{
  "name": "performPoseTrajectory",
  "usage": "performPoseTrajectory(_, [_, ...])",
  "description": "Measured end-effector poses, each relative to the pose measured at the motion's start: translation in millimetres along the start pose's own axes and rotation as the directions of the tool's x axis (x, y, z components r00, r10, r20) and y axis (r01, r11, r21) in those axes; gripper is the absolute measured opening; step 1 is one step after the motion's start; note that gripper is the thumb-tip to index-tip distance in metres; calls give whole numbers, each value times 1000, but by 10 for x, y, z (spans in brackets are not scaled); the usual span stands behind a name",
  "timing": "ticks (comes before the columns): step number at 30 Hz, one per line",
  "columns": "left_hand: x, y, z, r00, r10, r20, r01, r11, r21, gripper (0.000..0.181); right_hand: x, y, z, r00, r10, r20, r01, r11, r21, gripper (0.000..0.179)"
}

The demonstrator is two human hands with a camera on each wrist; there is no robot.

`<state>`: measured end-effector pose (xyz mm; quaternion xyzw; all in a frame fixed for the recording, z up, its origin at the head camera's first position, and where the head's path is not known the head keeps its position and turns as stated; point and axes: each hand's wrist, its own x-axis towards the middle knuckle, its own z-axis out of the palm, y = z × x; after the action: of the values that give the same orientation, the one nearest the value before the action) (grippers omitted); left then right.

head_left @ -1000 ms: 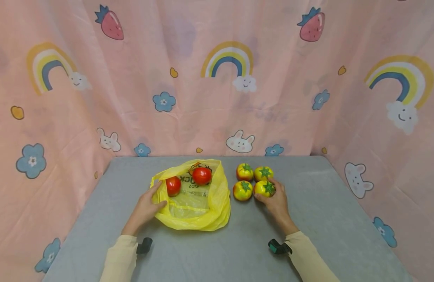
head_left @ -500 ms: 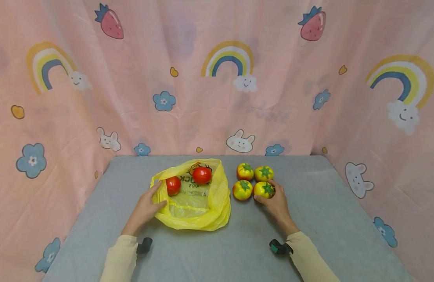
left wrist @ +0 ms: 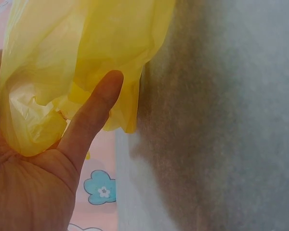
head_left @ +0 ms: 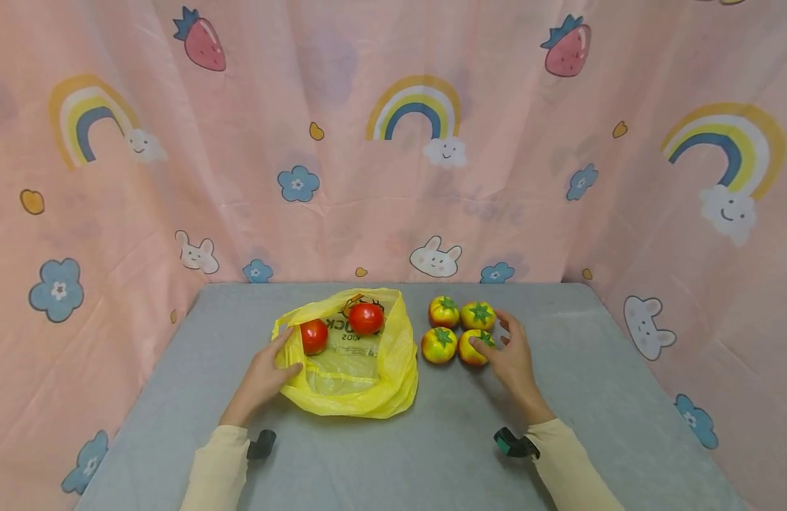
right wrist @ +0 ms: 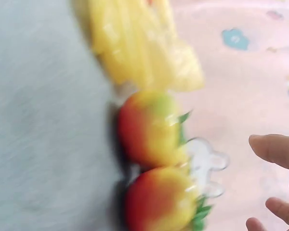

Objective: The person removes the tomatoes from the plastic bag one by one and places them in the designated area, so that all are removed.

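Note:
A yellow plastic bag (head_left: 399, 376) lies with its mouth spread on the table, two glossy red tomatoes (head_left: 366, 319) inside. At its left rim my left hand (head_left: 265, 369) rests against the plastic, thumb and index finger spread apart. In the left wrist view the straight thumb (left wrist: 94, 110) lies along the bag; the other fingers are mostly hidden. My right hand (head_left: 513, 355) has its fingers spread over the right side of the nearest-right yellow-and-red fruit (head_left: 472, 348), gripping nothing. In the right wrist view its fingertips (right wrist: 262, 144) are apart from the fruits.
Beside that fruit sit three more with green leafy tops: front left (head_left: 439, 345), back left (head_left: 443, 312) and back right (head_left: 477, 316). All stand close together, right of the bag. A pink printed curtain (head_left: 342, 234) hangs around the grey table (head_left: 380, 461).
My right hand has loosened from the front-right fruit and drawn back slightly to the right, its fingers spreading. The left hand and the bag have not moved.

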<state>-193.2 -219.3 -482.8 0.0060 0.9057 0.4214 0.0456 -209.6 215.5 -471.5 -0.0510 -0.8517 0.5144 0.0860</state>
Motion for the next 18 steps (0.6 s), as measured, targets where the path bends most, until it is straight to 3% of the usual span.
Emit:
performPoseTrajectory(11, [-10,1,10,1000,-21,9,21,1000,-5,75,-155,-502,-42,993,-104,56,91,975,201,68])
performPoseTrajectory(18, [-23,20,0,999,-37,7,37,999,-7,75,-219,-746,87,986,-129,104,100,964,247,60])
